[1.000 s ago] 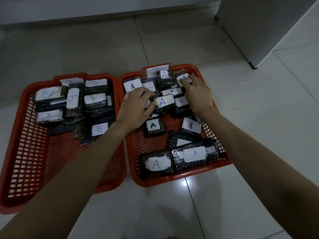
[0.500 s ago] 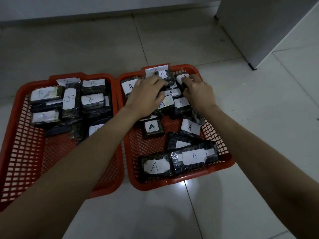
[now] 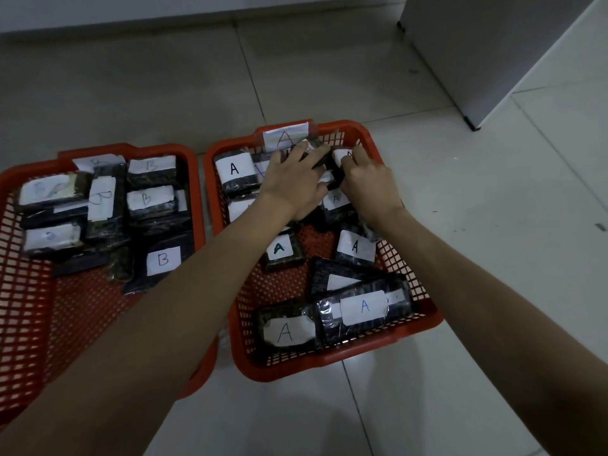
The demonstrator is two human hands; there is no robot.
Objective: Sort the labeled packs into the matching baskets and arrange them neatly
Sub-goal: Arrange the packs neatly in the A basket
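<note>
Glossy film is seen on the dark rectangular packs (image 3: 365, 311), matt white paper labels (image 3: 363, 307), perforated plastic on the red baskets (image 3: 424, 319), polished pale floor tiles (image 3: 493, 225).

two baskets (image 3: 98, 324) were orange-red w/ a lattice of small holes. packs (image 3: 365, 311) inside were black, glossy wrap, each w/ a white label (image 3: 163, 260). letters on labels were black or blue, some green; left basket's read b, right basket's a. floor (image 3: 493, 225) was pale grey-white tile w/ thin darker grout lines. cabinet (image 3: 477, 54) at top right was light grey.
</note>
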